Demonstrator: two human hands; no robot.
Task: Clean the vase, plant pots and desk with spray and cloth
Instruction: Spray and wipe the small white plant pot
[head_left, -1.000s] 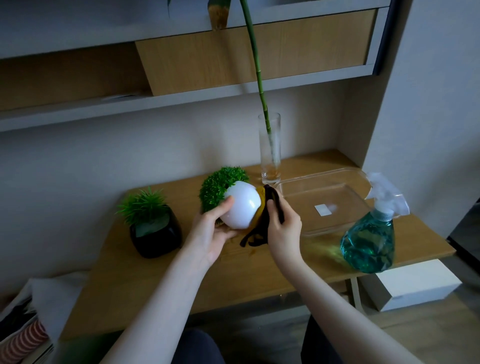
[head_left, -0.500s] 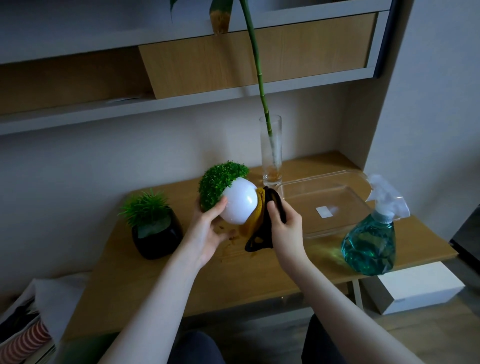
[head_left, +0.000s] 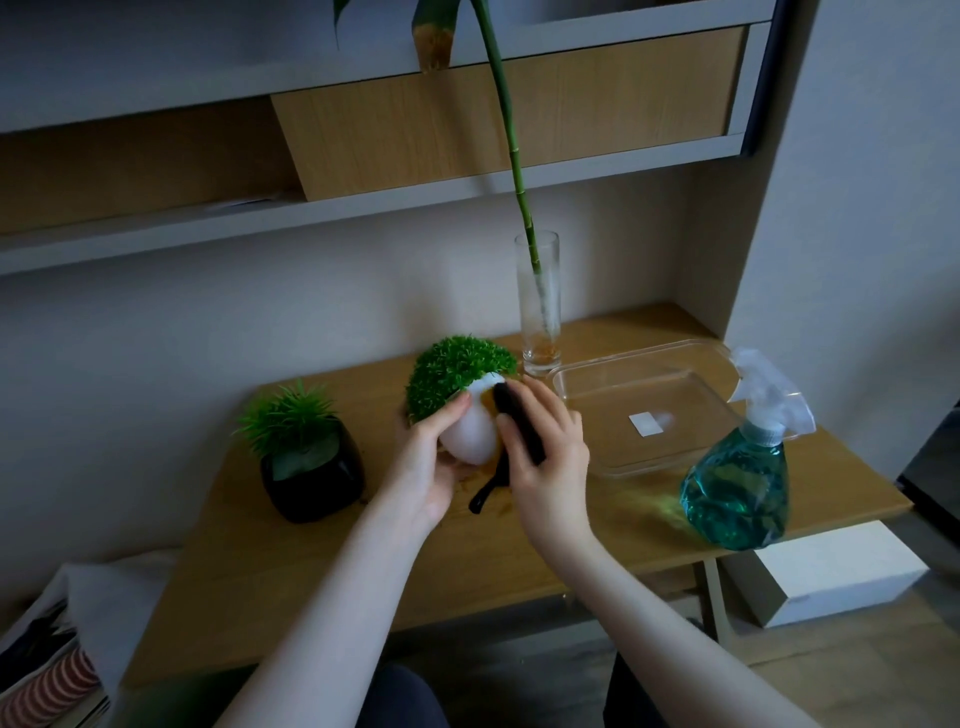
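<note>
— Left side? A black pot (head_left: 311, 475) on the desk (head_left: 291, 561); the left hand (head_left: 426, 467) grips the white pot (head_left: 470, 436), tilted above it.
— And right? The right hand (head_left: 545, 457) presses the cloth (head_left: 519, 431) on that pot; the spray (head_left: 737, 493) stands beside.

1. A white, egg-shaped plant pot (head_left: 470, 434) topped with a dense dome of green moss-like foliage is held tilted above the tabletop (head_left: 332, 566), its greenery leaning up and to the left.
2. A dark cloth (head_left: 514, 434) with a yellow-orange underside is pressed against the white pot's right side; a black strap-like end hangs down below it.
3. A black, rounded plant pot (head_left: 311, 475) with spiky green leaves stands upright on the tabletop, left of the white pot.
4. A tall, clear glass vase (head_left: 540, 306) stands upright at the back, holding one long green stalk.
5. A clear spray bottle (head_left: 740, 488) of blue-green liquid stands at the right, near the front edge.
</note>
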